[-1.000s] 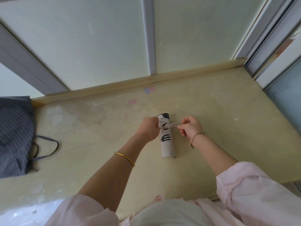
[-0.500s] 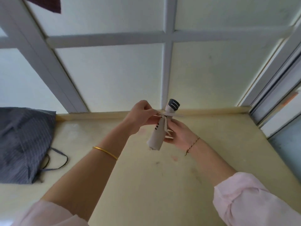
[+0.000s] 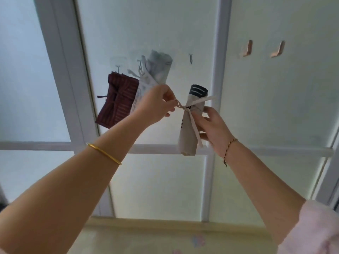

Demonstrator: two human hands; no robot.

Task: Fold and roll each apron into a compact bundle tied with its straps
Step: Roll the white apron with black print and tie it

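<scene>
Now the rolled apron [image 3: 190, 123] had left the counter [image 3: 146, 239] and hung raised before the empty hook [image 3: 191, 58]. The left hand [image 3: 156, 105] pinched its strap [image 3: 176, 103] and the right hand [image 3: 212, 129] gripped the roll. The tying looked finished.

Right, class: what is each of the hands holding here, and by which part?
The left hand pinches the strap beside its knot. The right hand grips the rolled apron around its middle.
</scene>
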